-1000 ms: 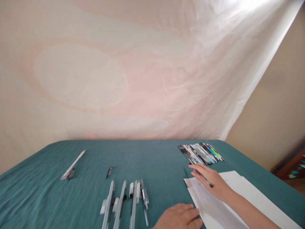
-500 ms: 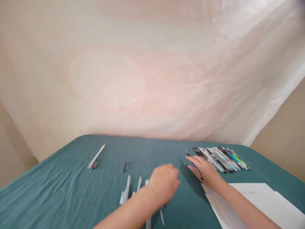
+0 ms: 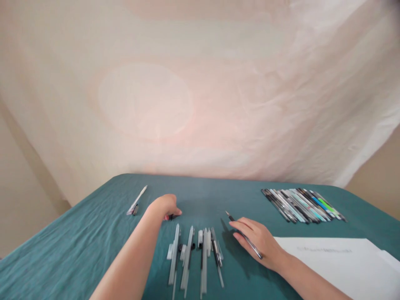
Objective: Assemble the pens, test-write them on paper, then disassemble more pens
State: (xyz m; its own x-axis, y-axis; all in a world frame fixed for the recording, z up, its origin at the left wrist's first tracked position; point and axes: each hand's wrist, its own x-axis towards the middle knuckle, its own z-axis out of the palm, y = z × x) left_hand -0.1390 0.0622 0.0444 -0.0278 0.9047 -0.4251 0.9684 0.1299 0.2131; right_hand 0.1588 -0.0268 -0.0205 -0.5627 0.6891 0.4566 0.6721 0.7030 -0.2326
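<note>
My right hand (image 3: 256,241) is closed on a slim pen (image 3: 250,242), its bare pointed tip aimed up and to the left above the cloth. Out at the middle of the table, my left hand (image 3: 165,206) has its fingers pinched at a small dark pen cap (image 3: 171,217), mostly hidden under them. Between my forearms lie several clear pen barrels (image 3: 189,258) with refills and caps in loose groups, including a dark-gripped pen part (image 3: 216,248) at the right.
A long row of pens (image 3: 303,205) lies side by side at the back right. White paper sheets (image 3: 334,262) with faint writing are at the right front. Far left, a white pen (image 3: 137,200) lies beside another dark cap (image 3: 135,209). Green cloth (image 3: 78,250) covers the table.
My left hand has moved left and away from me, from over the pen parts to the small cap. My right hand has drawn closer with the pen. The view has shifted slightly.
</note>
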